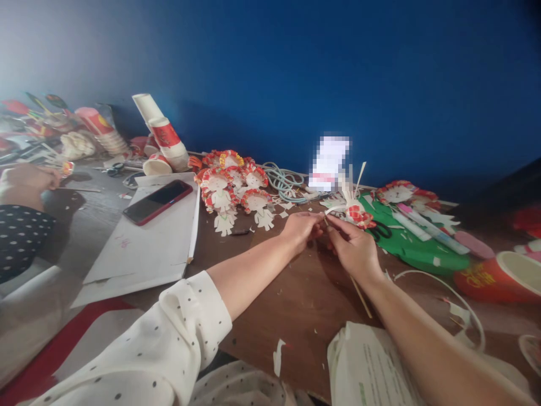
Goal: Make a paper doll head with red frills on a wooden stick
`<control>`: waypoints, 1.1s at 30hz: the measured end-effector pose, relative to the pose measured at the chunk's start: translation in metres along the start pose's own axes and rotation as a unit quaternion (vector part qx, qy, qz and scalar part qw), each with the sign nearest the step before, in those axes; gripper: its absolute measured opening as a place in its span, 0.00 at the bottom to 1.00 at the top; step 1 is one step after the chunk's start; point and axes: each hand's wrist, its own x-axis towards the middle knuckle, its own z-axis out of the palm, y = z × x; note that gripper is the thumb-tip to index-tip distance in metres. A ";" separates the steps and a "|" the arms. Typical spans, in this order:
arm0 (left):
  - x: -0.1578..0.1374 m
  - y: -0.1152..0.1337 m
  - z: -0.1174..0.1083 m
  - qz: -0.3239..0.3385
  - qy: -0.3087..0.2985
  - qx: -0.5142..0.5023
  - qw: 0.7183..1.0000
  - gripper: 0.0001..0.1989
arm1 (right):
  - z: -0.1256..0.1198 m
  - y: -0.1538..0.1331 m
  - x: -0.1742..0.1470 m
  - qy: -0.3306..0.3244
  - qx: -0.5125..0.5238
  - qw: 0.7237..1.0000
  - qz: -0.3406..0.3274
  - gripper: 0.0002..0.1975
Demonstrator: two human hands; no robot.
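My left hand (302, 228) and my right hand (355, 245) meet over the brown table, fingertips pinched together. Between them is the upper end of a thin wooden stick (361, 297), whose lower part slants out below my right hand. A narrow white paper strip (336, 208) curves by the fingertips; whether it is gripped too, I cannot tell. Just beyond my right hand is a red-and-white pleated paper piece (359, 215) with pale strips standing up behind it. Left of my hands lie several paper lion figures (257, 203) with red-and-white frilled manes.
A phone (158, 202) rests on a white board (139, 248). Stacked paper cups (169, 141), a coiled cable (283, 181) and a pixelated bright screen (329, 160) line the blue wall. Green sheet (414, 242) and red cup (482, 279) are right. Another person's hand (29, 183) is far left.
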 end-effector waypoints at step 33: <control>0.000 -0.001 -0.002 -0.015 -0.062 0.002 0.998 0.05 | 0.004 -0.007 0.001 -0.009 0.215 0.965 0.152 0.20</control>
